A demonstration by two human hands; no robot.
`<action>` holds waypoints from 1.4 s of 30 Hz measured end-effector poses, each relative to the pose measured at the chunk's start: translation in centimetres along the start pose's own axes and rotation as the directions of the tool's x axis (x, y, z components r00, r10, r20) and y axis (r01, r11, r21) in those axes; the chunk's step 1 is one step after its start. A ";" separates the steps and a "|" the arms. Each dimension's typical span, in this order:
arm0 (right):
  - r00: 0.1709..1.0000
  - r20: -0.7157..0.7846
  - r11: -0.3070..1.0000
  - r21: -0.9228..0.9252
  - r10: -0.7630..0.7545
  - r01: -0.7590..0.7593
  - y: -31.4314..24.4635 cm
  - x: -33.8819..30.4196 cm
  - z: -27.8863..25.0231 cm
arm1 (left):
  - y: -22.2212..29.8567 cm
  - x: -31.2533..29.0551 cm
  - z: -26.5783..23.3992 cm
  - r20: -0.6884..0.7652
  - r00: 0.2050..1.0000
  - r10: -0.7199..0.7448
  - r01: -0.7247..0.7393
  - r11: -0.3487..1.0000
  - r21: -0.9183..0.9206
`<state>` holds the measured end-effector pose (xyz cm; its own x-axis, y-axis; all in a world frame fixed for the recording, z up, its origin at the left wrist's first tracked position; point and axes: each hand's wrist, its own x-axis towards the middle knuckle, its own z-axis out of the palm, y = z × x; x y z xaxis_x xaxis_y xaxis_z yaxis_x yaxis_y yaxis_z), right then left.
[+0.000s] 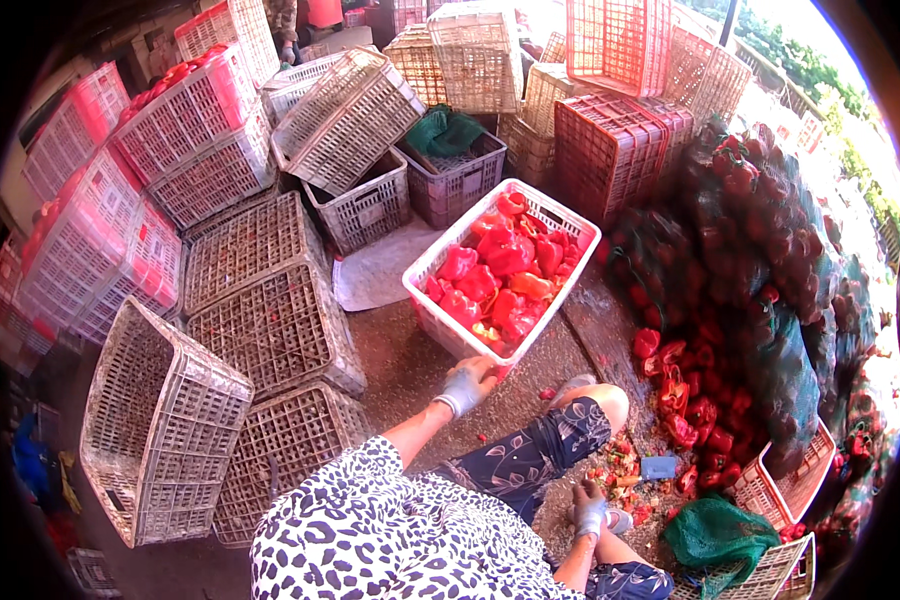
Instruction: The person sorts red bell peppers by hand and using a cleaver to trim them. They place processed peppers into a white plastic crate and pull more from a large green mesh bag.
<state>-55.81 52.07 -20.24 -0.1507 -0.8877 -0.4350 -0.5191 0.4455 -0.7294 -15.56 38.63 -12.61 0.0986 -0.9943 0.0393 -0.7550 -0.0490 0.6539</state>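
Observation:
A white plastic crate [432, 312] filled with red bell peppers [507, 252] stands in front of me. My left hand [467, 386], in a grey glove with bare fingertips, has its fingers curled at the near corner of this crate. Low at the right, beside my shoe, is my right hand [590, 508], gloved the same way. Its fingers are bent together, and whatever they may hold is hidden. A flat blue-grey piece [658, 467] lies just beyond it among pepper scraps.
Grimy crates [275, 330] stand at my left, with pepper-filled crates [185, 120] behind. Stacked red crates [610, 150] rise at the back. Dark net sacks of peppers [740, 230] and loose peppers [680, 405] crowd the right. A green net [718, 540] lies at lower right.

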 end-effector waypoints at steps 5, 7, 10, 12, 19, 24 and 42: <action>0.973 0.086 0.973 0.073 0.212 -0.219 3.2 -0.6 3.5 | -0.3 -0.9 -0.4 0.084 0.995 -0.061 0.061 0.998 0.005; 0.959 0.140 0.950 0.162 0.247 -0.268 4.5 -0.4 3.7 | -1.2 -1.1 0.3 0.100 0.993 -0.061 0.062 0.998 -0.010; 0.886 0.300 0.835 0.323 0.355 -0.444 5.7 -0.4 3.8 | -2.0 -1.7 0.9 0.127 0.989 -0.081 0.084 0.996 -0.021; 0.832 0.437 0.724 0.443 0.341 -0.529 6.7 -0.2 2.8 | -1.4 -1.7 1.3 0.152 0.984 -0.088 0.097 0.994 -0.049; 0.882 0.304 0.866 0.243 0.360 -0.437 4.4 -2.0 4.9 | -2.7 -2.7 2.1 0.186 0.979 -0.086 0.106 0.989 -0.102; 0.943 0.149 0.941 0.122 0.297 -0.315 3.9 -2.4 5.7 | -1.6 -3.3 1.8 0.201 0.977 -0.067 0.092 0.989 -0.119; 0.974 0.118 0.980 -0.066 0.193 -0.187 2.4 -1.8 4.3 | -0.6 -5.4 1.3 0.227 0.974 0.028 0.020 0.978 -0.208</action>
<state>-53.19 55.20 -23.51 -0.1480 -0.7649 -0.6269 -0.5361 0.5947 -0.5991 -16.54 43.87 -14.20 -0.0722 -0.9908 -0.1145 -0.6017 -0.0483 0.7973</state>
